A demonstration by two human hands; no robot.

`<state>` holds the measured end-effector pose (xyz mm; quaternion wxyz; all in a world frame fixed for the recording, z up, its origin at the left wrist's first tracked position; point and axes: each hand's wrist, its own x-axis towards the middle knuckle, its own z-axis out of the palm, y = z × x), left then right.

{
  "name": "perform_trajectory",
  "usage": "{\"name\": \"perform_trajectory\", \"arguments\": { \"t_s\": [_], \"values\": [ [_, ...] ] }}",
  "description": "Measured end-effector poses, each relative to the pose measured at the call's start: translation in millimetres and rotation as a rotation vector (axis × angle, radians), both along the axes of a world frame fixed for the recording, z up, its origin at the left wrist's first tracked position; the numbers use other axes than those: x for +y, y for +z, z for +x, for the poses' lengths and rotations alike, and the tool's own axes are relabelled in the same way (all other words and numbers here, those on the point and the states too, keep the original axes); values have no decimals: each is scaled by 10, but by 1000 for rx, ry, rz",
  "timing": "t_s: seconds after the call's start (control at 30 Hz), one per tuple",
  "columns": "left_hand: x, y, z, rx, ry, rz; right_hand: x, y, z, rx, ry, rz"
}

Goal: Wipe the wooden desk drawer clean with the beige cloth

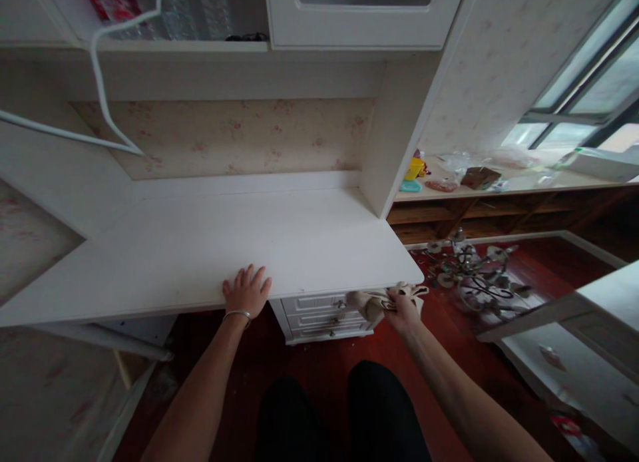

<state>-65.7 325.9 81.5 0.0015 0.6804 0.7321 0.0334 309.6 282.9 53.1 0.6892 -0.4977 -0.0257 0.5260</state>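
Observation:
My left hand (248, 289) lies flat with fingers spread on the front edge of a white desk (249, 229); a bangle (238, 315) is on that wrist. A crumpled beige cloth (372, 307) is gripped in my right hand (403, 309), just below the desk's front right corner. Part of the cloth hangs over the upper right of a white drawer unit (324, 315) with small knobs. The right fingertips are partly hidden by the cloth.
Overhead, a white cable (102, 92) dangles before an open shelf with plastic bottles (174, 12). A metal chandelier (469, 269) lies on the red floor at right. Beyond it stands a low shelf unit (519, 190) with bags and a box. White furniture (589, 335) is at the lower right.

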Motion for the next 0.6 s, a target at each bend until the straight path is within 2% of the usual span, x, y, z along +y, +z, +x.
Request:
{"name": "perform_trajectory", "arguments": {
  "t_s": [0.13,0.23,0.3,0.37,0.43,0.6],
  "values": [
    [0,-1,-7,-5,3,-2,-405,390,-288,66,64,35],
    [-6,0,-11,-15,6,-19,-659,721,-572,111,218,45],
    [-14,0,-13,-24,5,-17,-690,945,-731,135,343,52],
    [-23,-1,-14,-31,0,-4,-576,1157,-866,132,433,76],
    [-30,-2,-14,-36,-4,6,-331,1349,-1007,112,472,113],
    [-40,20,-9,-52,15,5,572,1664,-1530,121,535,356]
  ]
}}
